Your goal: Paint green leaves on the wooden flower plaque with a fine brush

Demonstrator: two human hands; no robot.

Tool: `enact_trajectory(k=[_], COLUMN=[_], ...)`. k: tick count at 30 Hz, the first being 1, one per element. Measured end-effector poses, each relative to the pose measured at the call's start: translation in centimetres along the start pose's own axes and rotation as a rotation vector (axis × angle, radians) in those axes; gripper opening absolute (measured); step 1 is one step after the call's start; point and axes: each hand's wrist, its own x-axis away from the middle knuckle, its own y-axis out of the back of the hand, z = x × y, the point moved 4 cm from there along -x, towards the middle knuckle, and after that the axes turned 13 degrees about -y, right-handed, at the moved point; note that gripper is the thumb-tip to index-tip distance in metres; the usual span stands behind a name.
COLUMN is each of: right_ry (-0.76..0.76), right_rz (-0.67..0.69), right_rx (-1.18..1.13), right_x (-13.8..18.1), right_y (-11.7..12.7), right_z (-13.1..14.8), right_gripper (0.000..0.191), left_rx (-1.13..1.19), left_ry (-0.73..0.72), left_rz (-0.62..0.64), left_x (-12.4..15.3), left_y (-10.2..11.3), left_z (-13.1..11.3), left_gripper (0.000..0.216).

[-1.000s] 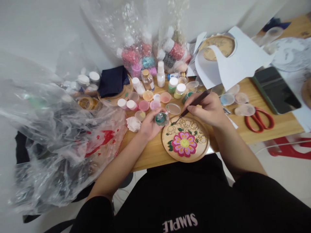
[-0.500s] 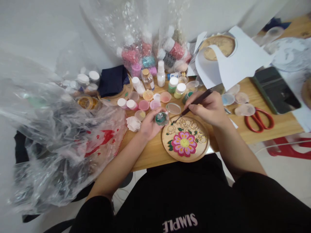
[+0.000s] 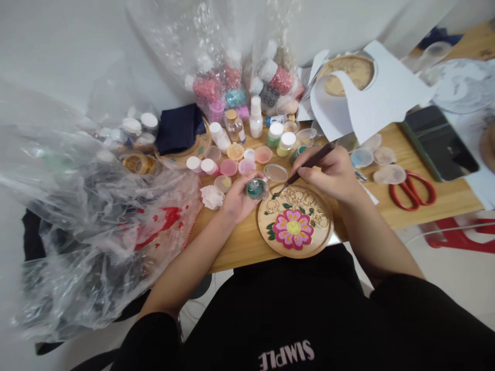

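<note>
Dark brown, a slim tool (image 3: 314, 158) is pinched in the right hand (image 3: 328, 172) I watch from afar; the left hand (image 3: 238, 200) grips a greenish cup (image 3: 255, 189). The tool's tip is at the round flowered board (image 3: 296, 221) on the table (image 3: 224, 252).

The plaque (image 3: 295, 224) lies left of the scissors (image 3: 415, 196).

A painted disc (image 3: 294, 228), colour pots (image 3: 228, 167) and scissors (image 3: 413, 192) suggest a craft workspace.

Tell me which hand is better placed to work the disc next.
Right, I'd judge: the right hand grips the dark tool, its tip at the wooden disc, while the left hand holds the small cup.
</note>
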Motion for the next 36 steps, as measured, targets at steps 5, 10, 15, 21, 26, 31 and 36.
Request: enact_trajectory(k=[5,10,15,21,26,31,36], right_ry=[0.0,0.011,0.0,-0.043,-0.021,-0.026,-0.015], right_rz=[0.007,-0.002,-0.009,-0.05,-0.046,0.038,0.007], right_rx=[0.009,0.006,0.001,-0.002,-0.027,0.0,-0.009], right_x=[0.0,0.01,-0.01,-0.01,0.01,-0.01,0.0], right_y=[-0.01,-0.04,-0.09,0.0,0.02,-0.15,-0.1], right_z=[-0.15,-0.22,-0.13,0.13,0.11,-0.23,-0.37], right_gripper=[0.008,0.01,0.009,0.012,0.01,0.008,0.008], left_rx=[0.002,0.012,-0.002,0.002,0.002,0.004,-0.007], left_ry=[0.017,0.017,0.0,0.009,0.005,0.004,-0.002], left_rz=[-0.019,-0.029,-0.016,-0.027,-0.019,-0.013,-0.003], left_x=[0.07,0.09,0.02,-0.01,0.03,0.07,0.04], left_y=[0.02,0.02,0.04,0.08,0.11,0.07,0.05], left_z=[-0.02,0.02,0.05,0.05,0.06,0.05,0.02], left_gripper=[0.029,0.03,0.029,0.027,0.027,0.03,0.031])
